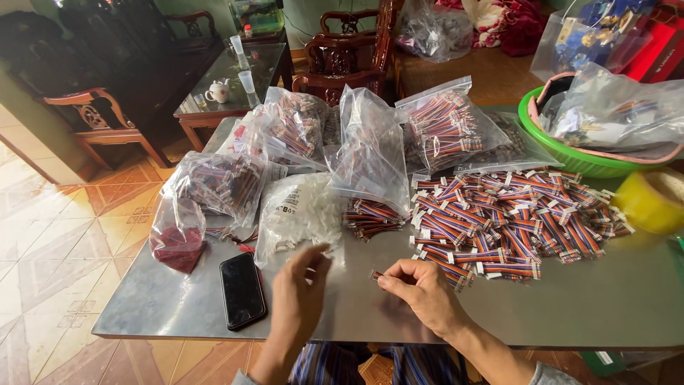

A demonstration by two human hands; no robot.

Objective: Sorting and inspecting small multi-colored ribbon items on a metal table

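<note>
My right hand (422,291) pinches one end of a short striped ribbon cable (375,275) just above the grey table (570,299). My left hand (298,298) hovers to its left with fingertips drawn together near a clear bag of small white connectors (296,208); whether it holds a piece I cannot tell. A large pile of striped cables with white plugs (509,214) lies to the right of my right hand.
A black phone (241,290) lies left of my left hand. Several clear bags of cables (370,153) stand behind. A green basin (570,153) and a yellow tape roll (652,201) sit at the right. Wooden chairs (100,114) and a glass side table (235,78) stand beyond.
</note>
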